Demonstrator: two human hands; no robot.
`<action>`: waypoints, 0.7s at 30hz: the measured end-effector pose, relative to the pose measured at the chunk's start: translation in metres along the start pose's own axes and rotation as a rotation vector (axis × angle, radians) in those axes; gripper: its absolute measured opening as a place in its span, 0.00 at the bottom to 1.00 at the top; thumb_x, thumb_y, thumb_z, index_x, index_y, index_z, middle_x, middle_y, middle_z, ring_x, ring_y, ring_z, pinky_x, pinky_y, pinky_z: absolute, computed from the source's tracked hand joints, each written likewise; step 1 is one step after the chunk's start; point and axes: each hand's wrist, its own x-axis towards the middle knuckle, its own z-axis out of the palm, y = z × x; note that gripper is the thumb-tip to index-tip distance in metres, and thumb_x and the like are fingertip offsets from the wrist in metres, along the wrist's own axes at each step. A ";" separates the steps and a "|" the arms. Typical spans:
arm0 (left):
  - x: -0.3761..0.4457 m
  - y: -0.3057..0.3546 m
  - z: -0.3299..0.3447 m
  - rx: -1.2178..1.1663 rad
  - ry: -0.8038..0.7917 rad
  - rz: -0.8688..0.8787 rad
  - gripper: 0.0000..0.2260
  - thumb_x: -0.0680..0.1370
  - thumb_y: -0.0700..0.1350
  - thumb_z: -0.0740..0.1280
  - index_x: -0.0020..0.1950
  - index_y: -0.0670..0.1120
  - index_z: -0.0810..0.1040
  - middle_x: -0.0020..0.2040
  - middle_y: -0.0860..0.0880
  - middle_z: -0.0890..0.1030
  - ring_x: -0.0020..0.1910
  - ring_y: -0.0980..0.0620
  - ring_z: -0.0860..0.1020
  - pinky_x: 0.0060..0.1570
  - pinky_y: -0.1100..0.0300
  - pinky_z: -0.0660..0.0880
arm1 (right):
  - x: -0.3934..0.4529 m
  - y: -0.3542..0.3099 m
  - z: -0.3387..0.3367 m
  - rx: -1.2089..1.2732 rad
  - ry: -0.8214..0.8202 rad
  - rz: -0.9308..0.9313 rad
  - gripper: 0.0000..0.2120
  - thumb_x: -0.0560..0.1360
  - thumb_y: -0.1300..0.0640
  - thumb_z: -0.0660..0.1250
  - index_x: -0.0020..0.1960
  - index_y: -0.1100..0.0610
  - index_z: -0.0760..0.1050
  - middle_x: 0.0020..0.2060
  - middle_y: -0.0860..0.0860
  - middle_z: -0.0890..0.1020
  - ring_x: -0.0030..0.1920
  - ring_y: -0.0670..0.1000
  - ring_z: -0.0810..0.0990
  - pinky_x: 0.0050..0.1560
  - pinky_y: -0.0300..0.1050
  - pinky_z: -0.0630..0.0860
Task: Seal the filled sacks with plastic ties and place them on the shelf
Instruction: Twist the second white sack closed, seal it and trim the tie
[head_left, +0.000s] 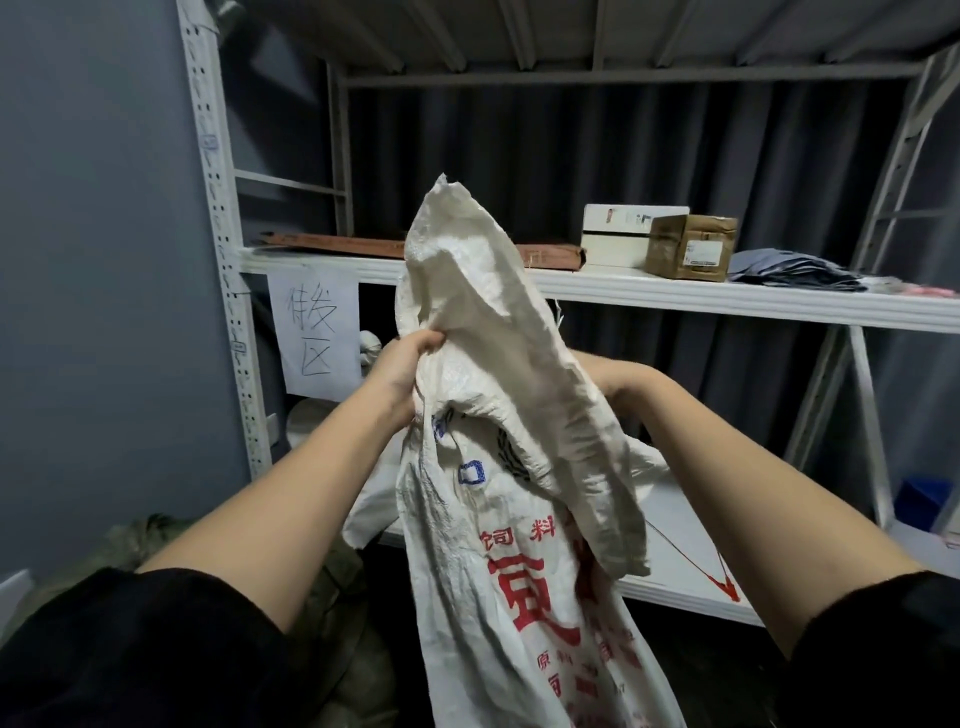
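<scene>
The sack (524, 597), a white woven one printed with red and blue characters, hangs in front of the person, between the two bare forearms that reach out of black sleeves (130, 649). Its loose top flops upward and forward, crumpled, rising above the hands and covering part of the shelf behind it.

The left hand (402, 371) grips the sack's neck from the left side, fingers curled into the bunched fabric just below the floppy top. The right hand (605, 379) is on the far side of the sack, mostly hidden by the fabric; I cannot tell whether it is clenched on the cloth or lying loose against it.

Low on the left, beside the left arm, lies a heap of greenish mottled cloth (332, 597). Just beyond the sack runs the lower board of a white metal shelf (675, 525), with a red mark near its front edge. A handwritten paper sign (313, 332) hangs from the upper board at the left post, and pale bundles sit in the shadow behind it.

On the upper board (727, 301) lie a flat reddish-brown carton (363, 243), a white box (618, 236), a brown cardboard box (693, 248) touching it, and a pile of grey folded bags (789, 270) further right. Behind everything hangs a dark grey curtain (519, 156); the wall to the left is grey-blue.
</scene>
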 end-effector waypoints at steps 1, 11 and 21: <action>-0.005 0.002 0.002 -0.017 -0.024 -0.013 0.08 0.69 0.45 0.69 0.44 0.43 0.79 0.41 0.45 0.83 0.46 0.47 0.82 0.59 0.50 0.75 | -0.001 0.002 0.002 -0.119 0.005 0.008 0.17 0.78 0.71 0.59 0.61 0.56 0.60 0.47 0.49 0.72 0.45 0.40 0.70 0.46 0.35 0.69; -0.011 0.007 0.007 0.215 0.094 0.189 0.10 0.75 0.39 0.69 0.56 0.42 0.75 0.50 0.46 0.81 0.46 0.53 0.80 0.51 0.62 0.75 | 0.020 0.009 -0.023 -0.091 0.808 -0.113 0.18 0.79 0.59 0.58 0.30 0.55 0.64 0.27 0.49 0.69 0.33 0.48 0.67 0.35 0.46 0.59; -0.003 0.006 0.019 0.367 0.369 0.290 0.15 0.72 0.45 0.67 0.58 0.44 0.77 0.52 0.45 0.82 0.51 0.45 0.80 0.55 0.51 0.77 | 0.002 -0.035 -0.043 -0.025 0.527 -0.316 0.14 0.81 0.50 0.56 0.53 0.59 0.76 0.50 0.50 0.78 0.53 0.47 0.76 0.59 0.46 0.71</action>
